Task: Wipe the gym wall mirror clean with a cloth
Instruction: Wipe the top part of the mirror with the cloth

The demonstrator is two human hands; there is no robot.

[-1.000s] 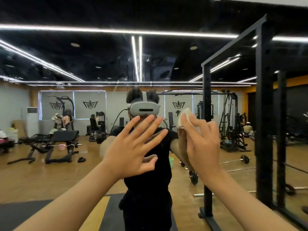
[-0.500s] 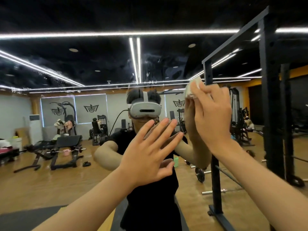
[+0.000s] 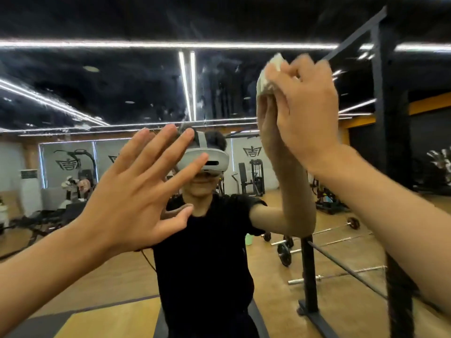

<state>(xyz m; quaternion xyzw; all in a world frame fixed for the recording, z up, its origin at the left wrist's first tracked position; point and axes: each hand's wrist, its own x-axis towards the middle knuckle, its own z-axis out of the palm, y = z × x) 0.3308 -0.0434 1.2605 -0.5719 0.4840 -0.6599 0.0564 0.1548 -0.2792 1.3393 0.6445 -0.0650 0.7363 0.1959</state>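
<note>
Two hands raised. My right hand [image 3: 302,111] grips a crumpled off-white cloth [image 3: 266,76] at 1 o'clock on the large wall mirror [image 3: 109,93]; left hand [image 3: 136,191] spread flat, empty. Likely mid-wipe; next, press toward the 12 o'clock smears.

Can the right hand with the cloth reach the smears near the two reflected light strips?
Probably yes: the right hand holds the cloth against the mirror just beside those smears, and nothing stands between them.
</note>
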